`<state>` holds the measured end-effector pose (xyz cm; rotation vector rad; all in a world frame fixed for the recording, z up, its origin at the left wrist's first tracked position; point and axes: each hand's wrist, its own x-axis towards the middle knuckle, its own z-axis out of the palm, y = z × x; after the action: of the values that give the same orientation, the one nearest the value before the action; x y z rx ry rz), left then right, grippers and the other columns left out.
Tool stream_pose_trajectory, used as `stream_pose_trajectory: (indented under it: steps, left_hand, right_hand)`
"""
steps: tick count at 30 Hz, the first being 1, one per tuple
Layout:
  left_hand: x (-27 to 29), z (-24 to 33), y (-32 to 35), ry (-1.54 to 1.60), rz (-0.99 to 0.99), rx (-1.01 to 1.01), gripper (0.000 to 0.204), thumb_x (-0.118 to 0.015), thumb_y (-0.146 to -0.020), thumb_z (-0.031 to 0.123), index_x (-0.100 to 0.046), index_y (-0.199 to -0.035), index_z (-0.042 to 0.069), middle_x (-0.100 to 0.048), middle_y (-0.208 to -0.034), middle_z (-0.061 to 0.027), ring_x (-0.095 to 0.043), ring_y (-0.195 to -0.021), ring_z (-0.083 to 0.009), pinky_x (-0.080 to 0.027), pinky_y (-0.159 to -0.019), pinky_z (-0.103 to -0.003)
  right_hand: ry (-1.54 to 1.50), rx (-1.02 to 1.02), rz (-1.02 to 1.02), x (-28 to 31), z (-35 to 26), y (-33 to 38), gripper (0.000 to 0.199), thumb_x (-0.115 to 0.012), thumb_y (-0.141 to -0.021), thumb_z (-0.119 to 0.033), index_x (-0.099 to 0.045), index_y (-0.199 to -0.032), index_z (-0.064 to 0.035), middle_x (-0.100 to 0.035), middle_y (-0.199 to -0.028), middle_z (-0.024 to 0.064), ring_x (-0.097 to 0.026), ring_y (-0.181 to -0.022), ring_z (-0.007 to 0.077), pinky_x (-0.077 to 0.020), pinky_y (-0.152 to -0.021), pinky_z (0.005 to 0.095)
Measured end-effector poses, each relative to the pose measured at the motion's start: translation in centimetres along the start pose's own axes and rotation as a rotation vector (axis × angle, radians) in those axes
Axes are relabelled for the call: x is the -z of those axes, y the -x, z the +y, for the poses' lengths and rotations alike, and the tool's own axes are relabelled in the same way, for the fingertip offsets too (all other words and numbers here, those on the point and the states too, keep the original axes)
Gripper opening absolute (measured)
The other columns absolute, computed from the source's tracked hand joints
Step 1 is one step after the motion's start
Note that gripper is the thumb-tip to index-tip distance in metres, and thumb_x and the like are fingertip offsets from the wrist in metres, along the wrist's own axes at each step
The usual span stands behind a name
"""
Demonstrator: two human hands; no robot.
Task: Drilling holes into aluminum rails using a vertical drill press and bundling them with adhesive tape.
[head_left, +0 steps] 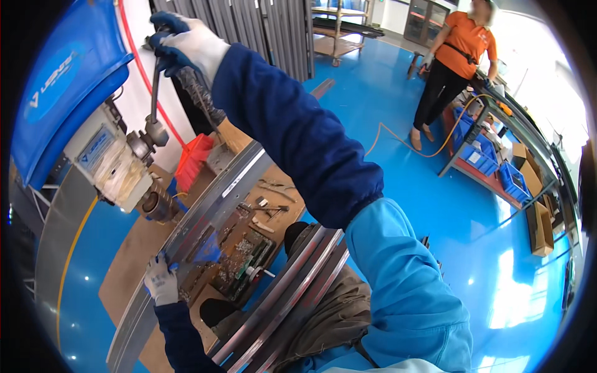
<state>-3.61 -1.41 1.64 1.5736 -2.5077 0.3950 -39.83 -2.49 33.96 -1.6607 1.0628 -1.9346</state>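
A blue drill press [81, 81] stands at the left, with its chuck [160, 205] low over a long grey metal profile [205, 217]. My right hand [189, 46], in a white and dark blue glove, is raised and closed around the top end of the press's feed lever [155, 93]. Lower down, my left hand [163, 281], gloved as well, grips the edge of the profile near the chuck. The drill tip and the spot beneath it are hard to make out. Several more profiles [289, 301] lie across my lap.
Metal shavings and small tools lie on a dirty tray [252, 255] below the profile. Behind the press are a red broom [194, 160] and upright grey profiles [249, 31]. To the right, a person in orange [466, 46] stands by a rack [491, 112] with blue bins [479, 155].
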Motion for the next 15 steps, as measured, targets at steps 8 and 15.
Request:
stream_pose_trajectory:
  steps: [8,15]
  left_hand:
    - [-0.2,-0.4,-0.4,-0.06,-0.03,0.021,0.048,-0.071,-0.076,0.02,-0.057,-0.119,0.005,-0.055,-0.11,-0.0128,-0.059,-0.094,-0.0311,-0.052,-0.077,-0.038]
    - [0.6,0.4,-0.3,-0.041,-0.096,0.073,0.052,-0.072,-0.076,0.021,-0.056,-0.123,0.005,-0.055,-0.113,-0.0129,-0.059,-0.095,-0.0306,-0.052,-0.079,-0.037]
  right_hand:
    - [0.126,-0.044,0.039,0.1,-0.4,-0.1,0.028,-0.06,-0.086,0.0,-0.061,-0.113,-0.0037,-0.066,-0.088,0.013,-0.066,-0.063,0.0206,-0.0585,-0.053,0.029]
    - [-0.096,0.006,0.013,1.4,0.2,0.0,0.02,-0.065,-0.083,0.002,-0.064,-0.103,0.0006,-0.067,-0.084,0.0144,-0.067,-0.061,0.0204,-0.0575,-0.048,0.0273]
